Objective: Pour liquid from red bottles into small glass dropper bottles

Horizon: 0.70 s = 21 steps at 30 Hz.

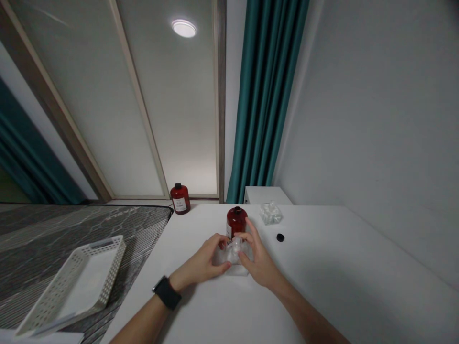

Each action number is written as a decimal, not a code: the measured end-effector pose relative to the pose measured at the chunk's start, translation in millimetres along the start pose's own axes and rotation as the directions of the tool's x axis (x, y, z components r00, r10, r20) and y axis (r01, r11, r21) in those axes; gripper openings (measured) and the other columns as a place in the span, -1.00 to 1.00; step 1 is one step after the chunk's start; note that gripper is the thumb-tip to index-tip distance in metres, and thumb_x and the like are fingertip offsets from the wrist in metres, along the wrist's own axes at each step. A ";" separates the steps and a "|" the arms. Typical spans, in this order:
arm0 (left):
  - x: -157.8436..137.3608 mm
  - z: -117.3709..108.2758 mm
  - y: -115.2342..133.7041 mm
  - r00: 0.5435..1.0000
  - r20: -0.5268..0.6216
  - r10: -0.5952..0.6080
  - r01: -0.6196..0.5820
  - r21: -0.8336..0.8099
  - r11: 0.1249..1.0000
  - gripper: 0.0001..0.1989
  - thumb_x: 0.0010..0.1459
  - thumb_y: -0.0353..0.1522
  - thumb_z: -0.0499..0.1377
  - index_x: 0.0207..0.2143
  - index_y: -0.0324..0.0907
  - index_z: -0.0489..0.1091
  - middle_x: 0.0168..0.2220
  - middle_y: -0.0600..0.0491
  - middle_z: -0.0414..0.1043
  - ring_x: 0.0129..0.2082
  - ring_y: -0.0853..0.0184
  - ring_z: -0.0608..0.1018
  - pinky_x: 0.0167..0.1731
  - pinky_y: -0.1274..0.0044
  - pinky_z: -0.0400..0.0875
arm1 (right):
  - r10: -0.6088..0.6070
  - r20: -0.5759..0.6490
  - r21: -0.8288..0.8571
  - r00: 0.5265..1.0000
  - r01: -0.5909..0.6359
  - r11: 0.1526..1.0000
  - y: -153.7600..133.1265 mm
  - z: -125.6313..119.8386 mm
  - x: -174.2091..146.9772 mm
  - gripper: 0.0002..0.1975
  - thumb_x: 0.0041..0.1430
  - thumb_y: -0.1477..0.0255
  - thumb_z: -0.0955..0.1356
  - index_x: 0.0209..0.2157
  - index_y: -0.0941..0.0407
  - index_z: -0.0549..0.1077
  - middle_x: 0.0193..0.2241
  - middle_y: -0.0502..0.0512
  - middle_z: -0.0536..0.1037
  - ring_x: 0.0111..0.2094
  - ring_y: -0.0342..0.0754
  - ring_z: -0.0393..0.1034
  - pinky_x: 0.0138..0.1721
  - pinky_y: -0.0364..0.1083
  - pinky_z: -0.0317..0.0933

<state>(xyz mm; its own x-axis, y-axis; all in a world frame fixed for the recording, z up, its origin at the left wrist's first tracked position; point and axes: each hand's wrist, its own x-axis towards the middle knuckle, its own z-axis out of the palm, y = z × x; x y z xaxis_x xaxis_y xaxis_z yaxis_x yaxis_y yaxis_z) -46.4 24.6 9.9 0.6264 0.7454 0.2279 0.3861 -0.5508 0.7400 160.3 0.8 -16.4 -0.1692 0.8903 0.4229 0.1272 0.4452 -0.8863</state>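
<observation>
My left hand (pixel 211 258) curls around the left side of a clear, crumpled-looking plastic thing (pixel 234 253), which rests low on the white table. On its other side my right hand (pixel 260 258) grips it with thumb and fingers, the index finger raised. A squarish base shows under the clear thing; its exact kind I cannot make out. Just behind it stands a dark red bottle (pixel 236 220) with an uncapped neck, its lower part hidden by my hands. A small black cap (pixel 280 237) lies to the right of this bottle.
Another red bottle (pixel 180 198), with a black cap and white label, stands at the table's far left corner. A similar clear crumpled thing (pixel 270 213) sits at the back right. A white perforated basket (pixel 116 260) rests on the grey striped surface left of the white table (pixel 211 313).
</observation>
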 end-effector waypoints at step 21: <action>0.5 1.7 -3.2 1.000 -0.006 -0.011 0.011 -0.009 1.000 -0.55 0.13 -0.28 0.24 0.04 -0.19 0.24 -0.07 -0.08 0.39 -0.11 0.17 0.44 -0.03 0.32 0.36 | 0.017 -0.025 -0.052 1.000 -0.018 0.998 0.6 5.8 -1.1 -0.24 0.23 0.47 0.31 0.37 -0.01 -0.08 -0.11 0.11 0.47 -0.03 0.00 0.39 0.15 0.13 0.17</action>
<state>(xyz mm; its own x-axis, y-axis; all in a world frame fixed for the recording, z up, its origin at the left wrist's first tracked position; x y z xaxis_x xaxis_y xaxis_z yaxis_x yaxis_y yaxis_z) -46.3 26.1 6.6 0.6180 0.7536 0.2239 0.3863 -0.5392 0.7484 154.9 -0.5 -18.5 -0.1426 0.8999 0.4122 0.1809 0.4331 -0.8830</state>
